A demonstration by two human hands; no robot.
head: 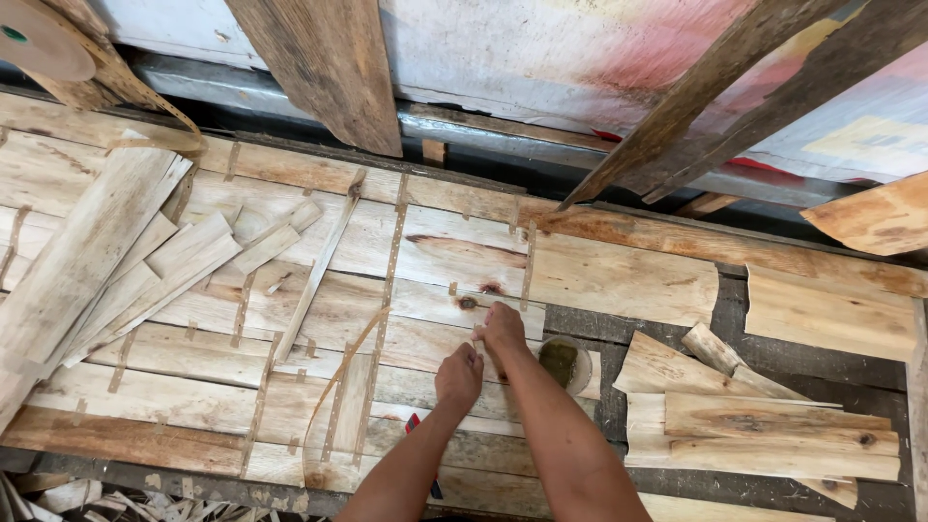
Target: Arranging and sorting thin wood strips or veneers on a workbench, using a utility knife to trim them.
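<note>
At the far left a roll of brown paper tape [39, 43] sits at the top corner, its loose end trailing down onto the work table [580, 329]. Below it a pile of loose wood strips [126, 261] lies fanned across the joined sheet of thin wood [319, 319], which is made of pale pieces held by lines of tape. A curled strip of tape [333, 387] arcs over the sheet near its front edge. Just right of that, the left hand [459, 375] rests knuckles up on the sheet, fingers curled under; I cannot tell whether it holds anything. The right hand [503, 327] is just beyond it, fingertips pinched narrow on the sheet beside a dark knot [468, 303]. A small round pot [565, 362] stands just right of the forearm. Farther right, a stack of wood offcuts [764, 425] lies apart.
</note>
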